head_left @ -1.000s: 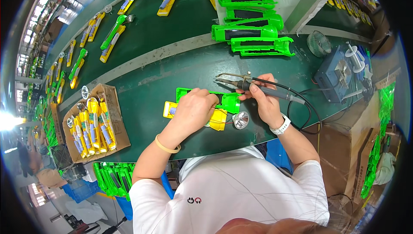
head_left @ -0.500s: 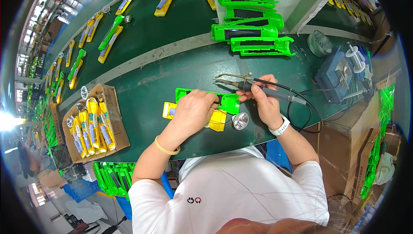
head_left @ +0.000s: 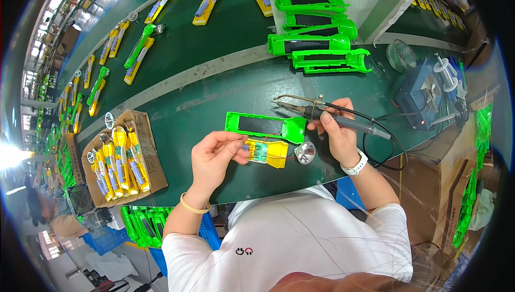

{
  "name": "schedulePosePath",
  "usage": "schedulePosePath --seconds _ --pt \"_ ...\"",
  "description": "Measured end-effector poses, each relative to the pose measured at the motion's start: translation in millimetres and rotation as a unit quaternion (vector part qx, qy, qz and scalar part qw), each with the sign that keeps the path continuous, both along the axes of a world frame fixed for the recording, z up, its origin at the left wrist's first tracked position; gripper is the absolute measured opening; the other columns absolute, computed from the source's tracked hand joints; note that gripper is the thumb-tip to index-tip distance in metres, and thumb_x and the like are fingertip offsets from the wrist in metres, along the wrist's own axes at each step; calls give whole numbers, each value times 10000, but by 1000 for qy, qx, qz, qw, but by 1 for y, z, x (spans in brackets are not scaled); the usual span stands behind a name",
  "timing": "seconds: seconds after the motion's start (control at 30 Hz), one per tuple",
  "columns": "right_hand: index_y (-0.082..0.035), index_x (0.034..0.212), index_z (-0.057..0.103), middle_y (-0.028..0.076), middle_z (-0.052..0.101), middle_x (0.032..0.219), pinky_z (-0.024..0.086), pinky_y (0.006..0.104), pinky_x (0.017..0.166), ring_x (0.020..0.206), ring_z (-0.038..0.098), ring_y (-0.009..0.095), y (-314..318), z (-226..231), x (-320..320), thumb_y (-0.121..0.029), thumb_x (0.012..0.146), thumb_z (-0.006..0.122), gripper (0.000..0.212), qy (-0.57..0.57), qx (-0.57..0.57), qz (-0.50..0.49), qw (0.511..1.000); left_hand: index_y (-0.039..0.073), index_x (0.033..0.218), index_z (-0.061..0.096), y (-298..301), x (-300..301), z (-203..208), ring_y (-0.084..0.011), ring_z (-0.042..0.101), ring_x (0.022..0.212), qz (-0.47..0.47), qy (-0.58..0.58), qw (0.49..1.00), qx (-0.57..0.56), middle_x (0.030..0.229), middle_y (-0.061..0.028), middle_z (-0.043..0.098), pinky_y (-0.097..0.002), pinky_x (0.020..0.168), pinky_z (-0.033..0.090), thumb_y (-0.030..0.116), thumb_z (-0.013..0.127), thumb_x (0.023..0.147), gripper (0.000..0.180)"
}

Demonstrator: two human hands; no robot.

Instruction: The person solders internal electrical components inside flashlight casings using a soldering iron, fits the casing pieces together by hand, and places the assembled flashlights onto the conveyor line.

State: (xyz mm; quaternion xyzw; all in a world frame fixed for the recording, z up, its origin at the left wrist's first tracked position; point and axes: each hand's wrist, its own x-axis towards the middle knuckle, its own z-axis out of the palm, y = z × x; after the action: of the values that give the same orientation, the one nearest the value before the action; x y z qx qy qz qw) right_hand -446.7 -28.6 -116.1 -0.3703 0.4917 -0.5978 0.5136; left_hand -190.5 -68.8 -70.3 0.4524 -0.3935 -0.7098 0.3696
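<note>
My left hand [head_left: 217,155] pinches the left end of a yellow inner part with a small circuit board [head_left: 264,152], lifted just off the green table [head_left: 214,93]. A green plastic housing [head_left: 265,126] lies flat right behind it, joined to it by thin wires. A silver reflector cup [head_left: 305,153] rests beside the yellow part. My right hand [head_left: 337,133] grips a black soldering iron [head_left: 322,115], its metal tip pointing left above the housing's right end.
Several green housings [head_left: 316,29] are stacked at the back right. A cardboard tray [head_left: 140,131] at my left holds several yellow assemblies. More yellow and green units line the conveyor belt [head_left: 134,50]. A blue soldering station [head_left: 421,96] and wire spool [head_left: 445,72] stand at right.
My left hand has come off the green housing and drawn back toward me, now holding only the yellow part. The soldering iron stays in about the same place.
</note>
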Motion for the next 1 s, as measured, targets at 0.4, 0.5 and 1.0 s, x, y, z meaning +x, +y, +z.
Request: schedulePosePath --seconds 0.4,0.5,1.0 --pt "-42 929 380 38 509 789 423 230 576 655 510 81 -7 -8 48 -103 840 613 257 33 36 87 995 40 772 661 -44 7 -12 -261 555 759 -201 -474 773 -370 766 -93 543 -348 680 476 40 645 700 73" --pt "-30 917 398 37 511 775 393 232 576 676 480 73 -7 -11 51 -151 827 637 282 41 47 83 995 40 776 662 -50 6 -7 -262 553 751 -247 -492 757 -352 815 -111 514 -349 687 477 32 633 699 82" --pt "-47 906 350 41 556 755 433 232 571 640 555 86 -12 -11 52 -63 837 599 259 116 44 124 985 2 738 611 -54 5 -9 -288 537 741 -285 -495 739 -357 811 -143 459 -364 678 472 -13 561 700 65"
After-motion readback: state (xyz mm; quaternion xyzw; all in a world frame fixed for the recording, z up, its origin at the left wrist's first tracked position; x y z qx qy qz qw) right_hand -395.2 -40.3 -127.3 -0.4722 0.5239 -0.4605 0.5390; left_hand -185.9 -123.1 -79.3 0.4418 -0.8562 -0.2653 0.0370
